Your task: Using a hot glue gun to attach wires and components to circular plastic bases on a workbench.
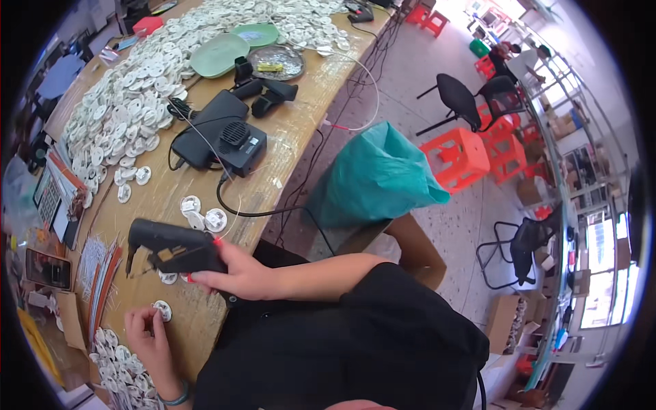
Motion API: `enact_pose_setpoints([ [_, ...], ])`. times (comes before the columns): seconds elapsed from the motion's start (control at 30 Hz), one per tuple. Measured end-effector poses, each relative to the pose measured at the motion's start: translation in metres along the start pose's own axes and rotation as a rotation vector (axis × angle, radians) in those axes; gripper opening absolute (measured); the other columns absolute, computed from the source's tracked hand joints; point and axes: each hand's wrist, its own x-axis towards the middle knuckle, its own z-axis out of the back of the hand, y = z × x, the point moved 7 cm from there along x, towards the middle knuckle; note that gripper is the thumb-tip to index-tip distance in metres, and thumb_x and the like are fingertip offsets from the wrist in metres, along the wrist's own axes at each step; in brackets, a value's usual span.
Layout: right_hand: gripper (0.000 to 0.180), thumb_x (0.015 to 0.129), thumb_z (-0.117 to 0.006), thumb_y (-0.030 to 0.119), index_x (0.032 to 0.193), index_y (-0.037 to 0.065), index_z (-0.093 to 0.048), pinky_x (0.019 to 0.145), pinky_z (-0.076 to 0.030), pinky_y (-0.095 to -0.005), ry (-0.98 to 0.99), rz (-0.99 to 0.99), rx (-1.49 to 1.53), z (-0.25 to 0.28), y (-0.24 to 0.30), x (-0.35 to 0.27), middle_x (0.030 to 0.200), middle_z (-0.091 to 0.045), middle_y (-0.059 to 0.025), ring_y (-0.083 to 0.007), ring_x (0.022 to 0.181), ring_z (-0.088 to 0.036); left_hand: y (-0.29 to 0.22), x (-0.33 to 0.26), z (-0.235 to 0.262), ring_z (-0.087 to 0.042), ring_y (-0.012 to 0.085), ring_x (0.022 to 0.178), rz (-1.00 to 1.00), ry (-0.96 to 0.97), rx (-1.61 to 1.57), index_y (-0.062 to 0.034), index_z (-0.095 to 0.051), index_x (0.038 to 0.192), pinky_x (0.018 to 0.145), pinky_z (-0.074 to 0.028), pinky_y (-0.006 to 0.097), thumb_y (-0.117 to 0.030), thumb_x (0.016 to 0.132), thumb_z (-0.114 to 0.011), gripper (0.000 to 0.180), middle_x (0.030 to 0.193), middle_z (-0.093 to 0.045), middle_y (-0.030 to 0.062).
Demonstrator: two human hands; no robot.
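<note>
My right hand is wrapped round the grip of a black handheld tool with a curved hooked nose. The tool is held over the near part of the wooden table, its nose to the left. Below it, at the table's near side, my left hand has curled fingers, with the fingertips on a white round plastic part. Another white round part shows partly under the tool. A few more white round parts lie just beyond it.
A large heap of white parts covers the table's far left; a smaller heap lies near my left wrist. Black power boxes with cables and green dishes stand farther off. A teal bag and red stools are at right.
</note>
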Motion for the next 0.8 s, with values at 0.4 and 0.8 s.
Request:
enact_pose_setpoints([
  [0.4,0.048,0.093,-0.068,0.008,0.135,-0.003,-0.048,0.096,-0.049,-0.0339,0.061,-0.212,-0.313,0.016,-0.007,-0.024,0.12,-0.064,-0.0106,-0.0184,0.11,-0.061,-0.009,0.01,0.009,-0.058,0.0244,0.079,-0.067,-0.01,-0.026,0.0014,-0.064,0.085,0.07,-0.046,0.034,-0.005,0.086,-0.066,0.006,0.088,-0.058,0.0116],
  [0.8,0.036,0.093,-0.065,0.003,0.127,-0.005,-0.054,0.065,-0.05,-0.0228,0.082,-0.234,-0.357,0.016,-0.009,-0.038,0.092,-0.07,-0.0085,-0.0097,0.075,-0.063,0.01,-0.003,0.014,-0.055,0.0076,0.076,0.181,0.009,-0.169,-0.0003,-0.07,0.09,0.065,-0.043,0.022,-0.001,0.087,-0.07,0.003,0.093,-0.061,0.0017],
])
